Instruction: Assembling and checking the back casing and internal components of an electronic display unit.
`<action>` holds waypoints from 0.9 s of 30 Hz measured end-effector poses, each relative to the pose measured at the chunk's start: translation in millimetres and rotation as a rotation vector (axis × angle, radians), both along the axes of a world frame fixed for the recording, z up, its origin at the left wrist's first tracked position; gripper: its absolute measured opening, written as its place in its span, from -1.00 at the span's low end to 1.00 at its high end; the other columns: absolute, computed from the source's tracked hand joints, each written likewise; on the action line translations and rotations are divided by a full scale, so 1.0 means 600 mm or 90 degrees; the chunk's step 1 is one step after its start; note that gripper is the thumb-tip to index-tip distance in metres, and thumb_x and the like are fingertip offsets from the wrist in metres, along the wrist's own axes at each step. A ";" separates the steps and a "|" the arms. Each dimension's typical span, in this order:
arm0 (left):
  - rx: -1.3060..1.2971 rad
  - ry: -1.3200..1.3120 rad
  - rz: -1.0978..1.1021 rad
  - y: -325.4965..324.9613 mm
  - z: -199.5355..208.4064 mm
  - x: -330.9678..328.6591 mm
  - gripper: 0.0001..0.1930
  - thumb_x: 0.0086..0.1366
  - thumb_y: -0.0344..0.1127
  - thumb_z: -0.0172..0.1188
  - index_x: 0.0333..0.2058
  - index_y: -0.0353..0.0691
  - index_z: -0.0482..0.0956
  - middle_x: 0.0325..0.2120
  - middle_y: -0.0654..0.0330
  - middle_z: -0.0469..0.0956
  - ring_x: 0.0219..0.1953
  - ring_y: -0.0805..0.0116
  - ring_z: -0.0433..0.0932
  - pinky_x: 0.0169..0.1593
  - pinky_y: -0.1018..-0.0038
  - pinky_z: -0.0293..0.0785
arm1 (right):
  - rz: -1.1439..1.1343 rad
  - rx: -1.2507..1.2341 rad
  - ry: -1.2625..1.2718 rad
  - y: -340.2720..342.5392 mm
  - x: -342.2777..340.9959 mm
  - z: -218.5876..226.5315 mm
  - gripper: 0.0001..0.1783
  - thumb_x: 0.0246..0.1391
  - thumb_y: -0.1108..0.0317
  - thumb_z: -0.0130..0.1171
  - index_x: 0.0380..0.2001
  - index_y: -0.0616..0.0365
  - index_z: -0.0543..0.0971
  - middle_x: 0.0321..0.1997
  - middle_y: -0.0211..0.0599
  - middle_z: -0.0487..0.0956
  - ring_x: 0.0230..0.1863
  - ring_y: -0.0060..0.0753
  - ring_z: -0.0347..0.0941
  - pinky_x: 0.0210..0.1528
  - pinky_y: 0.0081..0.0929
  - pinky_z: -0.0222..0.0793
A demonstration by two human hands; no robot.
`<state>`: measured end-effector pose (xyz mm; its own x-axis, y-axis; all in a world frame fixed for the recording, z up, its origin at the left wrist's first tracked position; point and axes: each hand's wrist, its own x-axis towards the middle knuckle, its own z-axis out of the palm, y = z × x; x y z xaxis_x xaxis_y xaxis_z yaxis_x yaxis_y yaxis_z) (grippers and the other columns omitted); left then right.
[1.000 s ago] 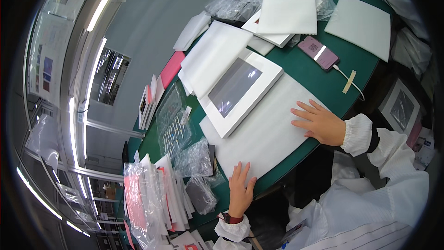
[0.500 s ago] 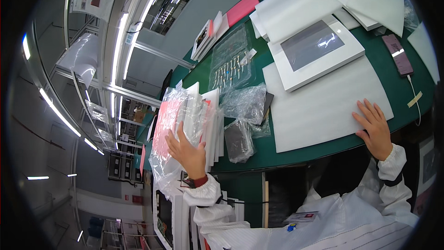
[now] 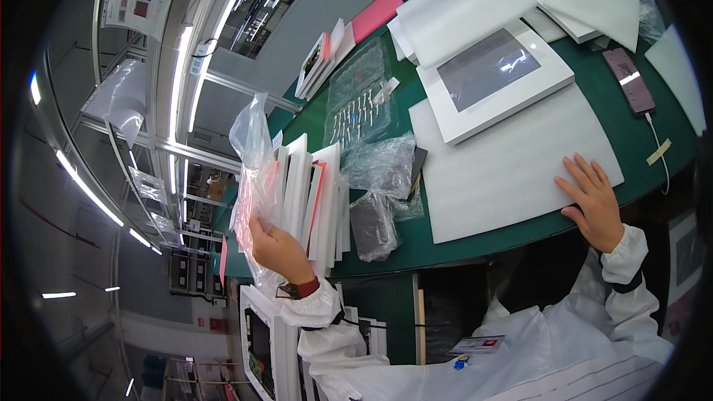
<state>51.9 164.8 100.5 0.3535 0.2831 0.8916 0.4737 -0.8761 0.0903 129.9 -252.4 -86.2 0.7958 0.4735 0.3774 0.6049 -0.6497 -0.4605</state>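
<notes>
the green counter [image 3: 520, 241] curves across the view from ten o'clock round to three o'clock, carrying nearly everything in sight. the largest thing on it is a white foam sheet [image 3: 505, 167] lying flat just right of centre, its near edge close to the counter's rim. touching its far edge, toward one o'clock, lies a white-framed panel with a grey screen [image 3: 494, 74], and beyond that at twelve to one o'clock are more white foam sheets [image 3: 475, 4] stacked loosely. left of centre, at about nine o'clock, a row of white boards [image 3: 316, 197] stands on edge near the counter's left end. a clear plastic bag with a pinkish tint [image 3: 256, 178] rises in front of that row, its top crumpled and pointing toward eleven o'clock. between the boards and the big foam sheet lie crumpled clear bags [image 3: 386, 171] and a dark flat piece in wrap [image 3: 371, 226]. a clear pouch with small parts [image 3: 360, 100] lies flat toward eleven o'clock. a dark phone [image 3: 631, 82] with a cable lies at two o'clock. the right hand [image 3: 594, 200] rests flat at four o'clock on the foam sheet's near right corner, grip wide with fingers spread, holding nothing. the left hand [image 3: 278, 249], at eight o'clock, has its grip closed around the lower part of the pinkish bag, holding it upright beside the boards.
</notes>
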 end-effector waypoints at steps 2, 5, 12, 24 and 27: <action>0.040 0.002 -0.049 -0.006 -0.021 0.025 -0.73 0.18 -0.50 -0.06 -0.17 -0.34 0.51 -0.34 -0.11 0.56 -0.33 -0.09 0.54 -0.24 0.26 0.44 | -0.001 -0.005 0.002 0.000 0.000 0.002 -0.46 -0.16 0.37 0.21 0.00 0.11 0.43 0.24 -0.14 0.23 0.31 -0.06 0.01 0.31 -0.11 -0.14; -0.020 0.044 -0.185 -0.041 -0.058 0.075 -0.72 0.14 -0.53 -0.07 -0.18 -0.30 0.53 -0.35 -0.10 0.56 -0.33 -0.07 0.55 -0.24 0.25 0.43 | -0.007 -0.009 0.005 -0.007 0.001 -0.001 -0.45 -0.16 0.36 0.22 0.00 0.10 0.42 0.24 -0.14 0.23 0.31 -0.06 0.00 0.31 -0.11 -0.14; -0.077 0.103 -0.265 -0.032 -0.129 0.126 -0.79 0.14 -0.50 0.00 -0.26 -0.30 0.57 -0.40 -0.08 0.57 -0.39 0.00 0.56 -0.31 0.34 0.42 | 0.014 0.000 0.009 0.000 -0.003 0.006 -0.44 -0.17 0.34 0.23 0.01 0.08 0.42 0.23 -0.12 0.23 0.30 -0.03 0.01 0.31 -0.11 -0.14; -0.001 0.034 -0.564 -0.183 -0.116 0.108 -0.61 -0.12 -0.70 -0.18 -0.28 -0.47 0.52 -0.26 -0.12 0.54 -0.21 -0.03 0.56 -0.11 0.27 0.49 | 0.183 0.497 0.262 0.016 -0.009 0.057 -0.36 0.08 0.12 0.12 0.12 0.27 0.25 0.12 -0.06 0.36 0.18 -0.21 0.26 0.22 -0.36 0.13; 0.097 0.151 -0.723 -0.265 -0.122 0.095 -0.65 -0.10 -0.72 -0.14 -0.31 -0.41 0.51 -0.25 -0.12 0.54 -0.18 -0.07 0.54 -0.14 0.24 0.50 | 0.315 0.767 0.545 0.046 -0.008 0.102 0.01 0.02 -0.01 0.17 0.28 0.18 -0.22 0.23 0.01 0.19 0.21 -0.21 0.18 0.21 -0.34 0.11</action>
<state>108.8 5.5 27.5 0.4966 -0.4068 0.7668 -0.5980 -0.8006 -0.0375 125.2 -224.9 -25.1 0.8261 0.5070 0.2460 -0.0660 0.5206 -0.8512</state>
